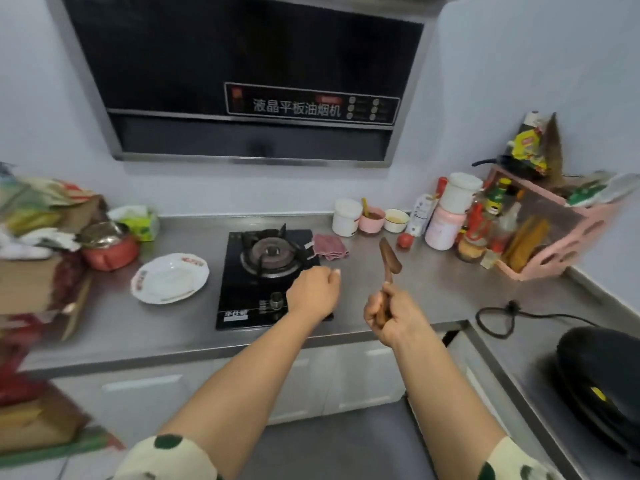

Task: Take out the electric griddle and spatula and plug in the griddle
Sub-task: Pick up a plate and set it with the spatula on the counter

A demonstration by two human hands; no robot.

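Now, right hand [391,315] gripping the wooden spatula [388,263] upright and left hand [313,294] fisted empty, we should lay it flat on the worktop [433,289] toward four o'clock beside the griddle [599,386].

Even, soft indoor light, faint shadows, motion blur at left edge, wide-angle bending at the borders

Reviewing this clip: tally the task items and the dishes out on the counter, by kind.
Electric griddle: 1
Wooden spatula, held in the right hand: 1
White plate: 1
Small bowls, pink bowl and white bowl: 2
Total: 5
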